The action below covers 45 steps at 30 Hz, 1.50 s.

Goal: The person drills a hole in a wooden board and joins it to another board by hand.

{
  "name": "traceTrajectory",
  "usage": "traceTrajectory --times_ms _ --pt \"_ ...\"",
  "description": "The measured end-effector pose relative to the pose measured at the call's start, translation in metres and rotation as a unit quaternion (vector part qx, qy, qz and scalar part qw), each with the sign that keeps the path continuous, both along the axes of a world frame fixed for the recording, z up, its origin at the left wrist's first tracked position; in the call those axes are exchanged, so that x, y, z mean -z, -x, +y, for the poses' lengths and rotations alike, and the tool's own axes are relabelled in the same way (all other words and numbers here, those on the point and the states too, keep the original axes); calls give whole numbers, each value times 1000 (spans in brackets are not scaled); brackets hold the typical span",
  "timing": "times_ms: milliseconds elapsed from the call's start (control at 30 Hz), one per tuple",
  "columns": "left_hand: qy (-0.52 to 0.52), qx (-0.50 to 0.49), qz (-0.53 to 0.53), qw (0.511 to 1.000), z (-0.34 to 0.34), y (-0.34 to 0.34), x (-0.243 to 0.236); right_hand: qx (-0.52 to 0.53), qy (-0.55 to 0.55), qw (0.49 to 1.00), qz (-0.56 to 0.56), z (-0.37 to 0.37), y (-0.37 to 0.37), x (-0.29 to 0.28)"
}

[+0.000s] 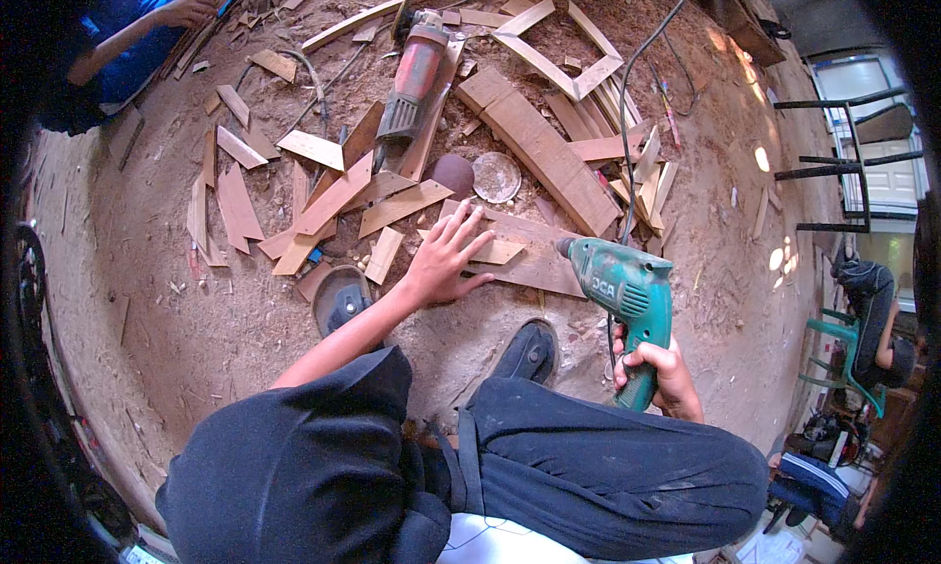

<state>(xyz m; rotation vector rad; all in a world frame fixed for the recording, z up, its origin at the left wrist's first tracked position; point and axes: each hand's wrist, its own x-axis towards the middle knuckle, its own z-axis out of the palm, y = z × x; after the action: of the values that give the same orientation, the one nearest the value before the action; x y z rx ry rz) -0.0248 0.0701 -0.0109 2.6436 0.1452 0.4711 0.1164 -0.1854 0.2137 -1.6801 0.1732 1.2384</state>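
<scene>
My right hand (668, 370) is wrapped round the handle of a green power drill (627, 282). The drill's chuck points left, over the right end of a flat brown board (544, 262) on the ground; whether its tip touches the wood I cannot tell. With fingers spread, my left hand (443, 262) lies over the board's left part. Beside its fingertips a small pale wood piece (502, 252) with a slanted end rests on the board. Part of the board is hidden under this hand.
Beyond the board lie a red angle grinder (417, 74), a dark round disc (453, 174), a round whitish dish (497, 178) and a thick plank (544, 152). Slanted wood offcuts (238, 206) litter the dirt floor. A black cable (627, 123) rises past the drill. Another person (132, 40) sits far left.
</scene>
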Motion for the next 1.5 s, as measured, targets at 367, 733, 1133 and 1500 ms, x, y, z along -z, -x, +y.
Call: traceTrajectory --times_ms 367,733,1133,1500 --pt "-1 6 8 1000 -5 -8 5 -90 -19 990 -109 2 -15 -20" --pt "-11 20 -29 999 -6 -5 26 -32 -61 993 -95 -16 3 -9" --pt "17 28 -61 998 -6 2 21 -18 -71 979 -191 -26 10 24" --pt "2 38 -31 999 -4 -1 21 5 -98 966 -237 -33 19 55"
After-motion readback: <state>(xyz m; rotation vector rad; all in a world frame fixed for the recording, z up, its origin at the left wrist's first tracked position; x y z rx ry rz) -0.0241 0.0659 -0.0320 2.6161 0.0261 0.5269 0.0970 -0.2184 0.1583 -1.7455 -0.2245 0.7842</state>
